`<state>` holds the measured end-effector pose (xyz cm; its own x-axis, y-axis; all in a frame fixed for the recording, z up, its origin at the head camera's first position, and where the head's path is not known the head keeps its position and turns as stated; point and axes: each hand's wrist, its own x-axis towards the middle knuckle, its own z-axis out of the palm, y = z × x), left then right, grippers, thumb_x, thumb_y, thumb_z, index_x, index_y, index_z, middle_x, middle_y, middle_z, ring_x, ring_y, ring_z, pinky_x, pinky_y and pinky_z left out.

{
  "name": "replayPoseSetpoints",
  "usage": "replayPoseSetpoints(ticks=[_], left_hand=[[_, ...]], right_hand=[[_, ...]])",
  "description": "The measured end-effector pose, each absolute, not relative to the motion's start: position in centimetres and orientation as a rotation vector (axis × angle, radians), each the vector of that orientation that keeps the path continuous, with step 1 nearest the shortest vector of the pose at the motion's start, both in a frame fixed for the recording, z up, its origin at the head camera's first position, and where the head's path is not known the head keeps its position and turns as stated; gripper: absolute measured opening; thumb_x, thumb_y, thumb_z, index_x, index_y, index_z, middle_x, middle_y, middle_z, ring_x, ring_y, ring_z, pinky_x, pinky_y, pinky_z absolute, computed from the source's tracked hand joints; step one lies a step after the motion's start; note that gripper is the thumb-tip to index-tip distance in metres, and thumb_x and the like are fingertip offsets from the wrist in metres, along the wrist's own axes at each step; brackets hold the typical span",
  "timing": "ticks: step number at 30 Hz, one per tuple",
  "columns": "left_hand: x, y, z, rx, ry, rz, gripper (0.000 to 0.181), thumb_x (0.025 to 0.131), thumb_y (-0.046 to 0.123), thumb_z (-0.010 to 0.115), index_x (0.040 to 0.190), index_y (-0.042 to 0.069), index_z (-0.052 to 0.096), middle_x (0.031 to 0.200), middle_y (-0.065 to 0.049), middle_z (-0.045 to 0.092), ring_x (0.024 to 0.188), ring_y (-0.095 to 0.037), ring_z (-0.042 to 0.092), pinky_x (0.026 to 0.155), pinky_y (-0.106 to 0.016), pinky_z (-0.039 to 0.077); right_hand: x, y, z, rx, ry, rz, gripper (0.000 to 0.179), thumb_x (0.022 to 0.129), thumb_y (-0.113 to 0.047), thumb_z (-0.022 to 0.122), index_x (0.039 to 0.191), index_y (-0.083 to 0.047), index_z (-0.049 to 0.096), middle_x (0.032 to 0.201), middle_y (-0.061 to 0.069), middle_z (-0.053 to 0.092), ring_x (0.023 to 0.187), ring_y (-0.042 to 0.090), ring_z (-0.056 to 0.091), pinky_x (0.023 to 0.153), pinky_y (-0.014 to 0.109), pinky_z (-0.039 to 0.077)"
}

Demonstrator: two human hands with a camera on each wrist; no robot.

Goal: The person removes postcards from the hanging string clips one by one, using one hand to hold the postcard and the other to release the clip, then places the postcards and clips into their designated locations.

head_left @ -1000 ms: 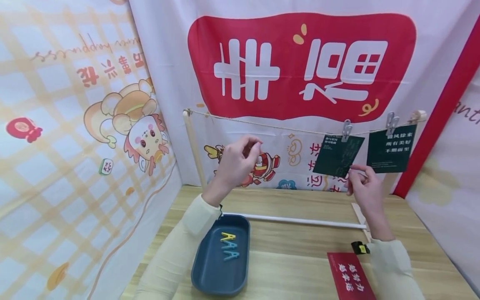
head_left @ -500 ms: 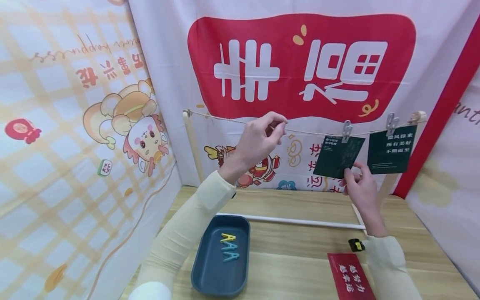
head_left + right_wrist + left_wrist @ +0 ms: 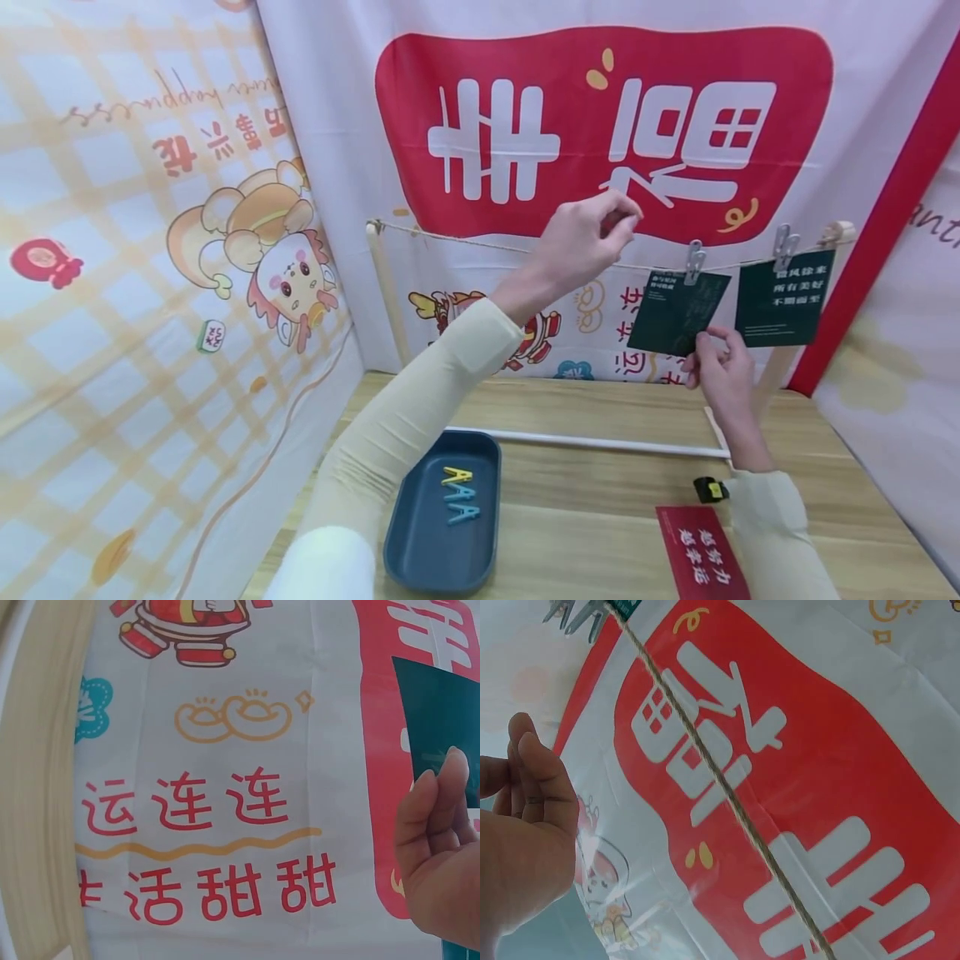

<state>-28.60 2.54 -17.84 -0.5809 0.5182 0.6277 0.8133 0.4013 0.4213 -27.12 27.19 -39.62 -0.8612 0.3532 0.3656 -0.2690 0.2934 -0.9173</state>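
Observation:
A dark green card (image 3: 678, 310) with white print hangs tilted from the twine (image 3: 480, 244) under a grey clothespin (image 3: 695, 260). My right hand (image 3: 723, 371) pinches its lower right corner; in the right wrist view, fingertips overlap the edge of the green card (image 3: 442, 727). My left hand (image 3: 588, 237) is raised in front of the twine, left of that clothespin, its fingers loosely bent with nothing between them. In the left wrist view the left hand (image 3: 532, 802) appears at the left, apart from the twine (image 3: 727, 791). A second green card (image 3: 783, 308) hangs at right from another clothespin (image 3: 785, 246).
Wooden posts (image 3: 386, 292) bear the twine, with a white bar (image 3: 592, 442) low across the table (image 3: 570, 508). A blue tray (image 3: 441, 567) holds several yellow and blue clothespins (image 3: 461, 493). Near my right sleeve lie a red card (image 3: 697, 550) and a small black-and-yellow object (image 3: 710, 490).
My left hand has moved right and up along the twine toward the clothespin on the tilted card. My right hand stays at that card's lower corner, nearly still.

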Motion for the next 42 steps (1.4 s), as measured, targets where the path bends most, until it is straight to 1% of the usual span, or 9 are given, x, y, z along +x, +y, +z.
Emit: replayPoseSetpoints(ticks=[4, 10, 16, 20, 26, 31, 33, 39, 42], left_hand=[[-29.0, 4.4, -17.6, -1.163, -2.324, -0.921, 0.025, 0.095, 0.026, 0.062, 0.116, 0.013, 0.062, 0.111, 0.002, 0.069, 0.090, -0.004, 0.061, 0.082, -0.009, 0.049], [-29.7, 6.8, -17.1, -1.158, -2.465, -0.776, 0.038, 0.091, 0.032, 0.068, 0.125, 0.016, 0.058, 0.121, 0.003, 0.065, 0.102, -0.004, 0.060, 0.084, -0.010, 0.049], [-30.3, 8.9, -16.9, -1.115, -2.581, -0.709, 0.045, 0.089, 0.036, 0.070, 0.130, 0.021, 0.055, 0.131, 0.006, 0.060, 0.110, -0.003, 0.056, 0.087, -0.011, 0.049], [-30.5, 10.3, -17.0, -1.099, -2.652, -0.669, 0.046, 0.089, 0.037, 0.071, 0.129, 0.021, 0.055, 0.130, 0.007, 0.061, 0.107, -0.002, 0.057, 0.084, -0.011, 0.050], [-30.4, 12.3, -17.5, -1.066, -2.772, -0.608, 0.047, 0.089, 0.039, 0.070, 0.129, 0.023, 0.051, 0.127, 0.010, 0.062, 0.094, 0.000, 0.058, 0.071, -0.009, 0.051], [-30.5, 12.8, -18.4, -1.006, -2.811, -0.642, 0.037, 0.090, 0.037, 0.069, 0.119, 0.022, 0.052, 0.111, 0.010, 0.065, 0.082, -0.001, 0.058, 0.063, -0.009, 0.049], [-30.5, 12.9, -18.6, -0.970, -2.816, -0.681, 0.034, 0.090, 0.036, 0.069, 0.116, 0.022, 0.053, 0.108, 0.010, 0.065, 0.080, -0.001, 0.057, 0.061, -0.010, 0.048], [-30.3, 13.2, -18.9, -0.924, -2.852, -0.766, 0.032, 0.092, 0.034, 0.066, 0.121, 0.023, 0.056, 0.116, 0.010, 0.064, 0.078, -0.002, 0.058, 0.058, -0.012, 0.051], [-30.2, 13.1, -18.9, -0.934, -2.863, -0.791, 0.031, 0.093, 0.034, 0.066, 0.121, 0.023, 0.057, 0.113, 0.010, 0.064, 0.075, -0.004, 0.060, 0.058, -0.013, 0.052]], right_hand=[[-27.0, 27.1, -39.4, -0.088, -2.006, 1.647, 0.028, 0.103, -0.033, 0.046, 0.126, -0.016, 0.048, 0.063, -0.006, 0.061, 0.046, 0.017, 0.054, 0.049, 0.020, 0.050], [-26.4, 26.6, -38.3, -0.087, -1.941, 1.724, 0.022, 0.103, -0.024, 0.048, 0.122, -0.012, 0.051, 0.062, -0.001, 0.061, 0.046, 0.018, 0.054, 0.047, 0.020, 0.050], [-26.8, 26.6, -38.7, -0.094, -1.928, 1.749, 0.021, 0.103, -0.028, 0.050, 0.119, -0.015, 0.053, 0.063, -0.003, 0.061, 0.046, 0.015, 0.054, 0.048, 0.019, 0.050], [-27.3, 26.8, -39.3, -0.088, -1.930, 1.758, 0.024, 0.102, -0.033, 0.050, 0.119, -0.017, 0.053, 0.066, -0.003, 0.061, 0.048, 0.014, 0.054, 0.050, 0.018, 0.051], [-27.1, 26.8, -39.5, -0.110, -1.917, 1.782, 0.028, 0.101, -0.037, 0.051, 0.121, -0.017, 0.053, 0.069, -0.002, 0.061, 0.052, 0.013, 0.055, 0.053, 0.016, 0.051], [-27.0, 26.4, -39.4, -0.104, -1.906, 1.824, 0.029, 0.100, -0.038, 0.051, 0.120, -0.016, 0.053, 0.071, -0.002, 0.061, 0.057, 0.013, 0.057, 0.055, 0.016, 0.052], [-27.0, 26.3, -39.4, -0.096, -1.896, 1.841, 0.029, 0.100, -0.038, 0.052, 0.119, -0.016, 0.054, 0.071, -0.002, 0.061, 0.058, 0.013, 0.057, 0.054, 0.017, 0.052], [-27.1, 26.3, -39.5, -0.086, -1.869, 1.875, 0.026, 0.100, -0.036, 0.053, 0.116, -0.015, 0.054, 0.069, -0.001, 0.060, 0.056, 0.013, 0.056, 0.052, 0.017, 0.051], [-27.1, 26.4, -39.5, -0.080, -1.861, 1.890, 0.026, 0.100, -0.035, 0.054, 0.114, -0.013, 0.054, 0.069, -0.002, 0.060, 0.055, 0.012, 0.056, 0.052, 0.017, 0.051]])
